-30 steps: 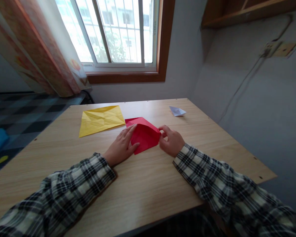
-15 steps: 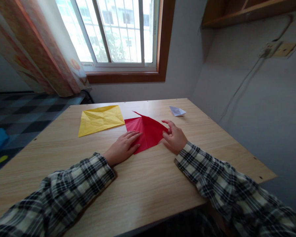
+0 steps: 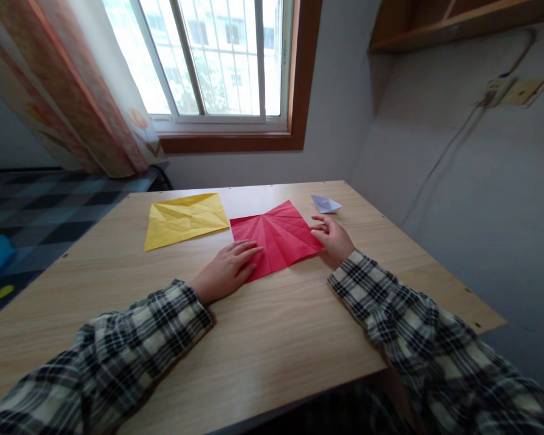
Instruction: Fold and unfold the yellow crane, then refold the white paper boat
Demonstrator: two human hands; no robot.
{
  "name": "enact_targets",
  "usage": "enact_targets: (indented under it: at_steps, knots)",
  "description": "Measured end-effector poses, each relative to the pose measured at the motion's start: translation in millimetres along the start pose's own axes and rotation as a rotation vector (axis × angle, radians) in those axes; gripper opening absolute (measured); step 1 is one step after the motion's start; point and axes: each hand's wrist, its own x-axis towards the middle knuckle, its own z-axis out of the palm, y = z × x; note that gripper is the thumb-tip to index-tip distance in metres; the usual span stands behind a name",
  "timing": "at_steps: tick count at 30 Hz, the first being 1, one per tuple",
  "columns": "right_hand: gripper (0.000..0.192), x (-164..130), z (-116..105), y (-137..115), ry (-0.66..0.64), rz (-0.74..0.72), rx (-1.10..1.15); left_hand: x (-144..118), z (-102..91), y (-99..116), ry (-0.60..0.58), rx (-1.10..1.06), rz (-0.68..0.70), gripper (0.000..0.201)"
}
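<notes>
A creased red paper square lies spread flat on the wooden table. My left hand rests palm down on its near left corner, fingers flat and together. My right hand is at the sheet's right corner, fingertips touching or pinching the edge; which of the two is unclear. Fold lines fan out across the red sheet from its left side.
A creased yellow paper square lies left of the red one, almost touching it. A small white folded paper boat sits at the far right of the table. A window and curtain stand behind; the wall is close on the right.
The red paper was folded over; my right hand drew the flap out to the right and the sheet now lies unfolded flat. My left hand stayed pressing the near corner.
</notes>
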Motion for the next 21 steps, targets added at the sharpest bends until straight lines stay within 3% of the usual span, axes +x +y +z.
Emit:
enact_targets:
  at_steps: [21]
  knots:
    - [0.047, 3.2, -7.1, -2.6, -0.148, 0.146, 0.041, -2.8, -9.6, 5.2, -0.114, -0.053, 0.209, 0.044]
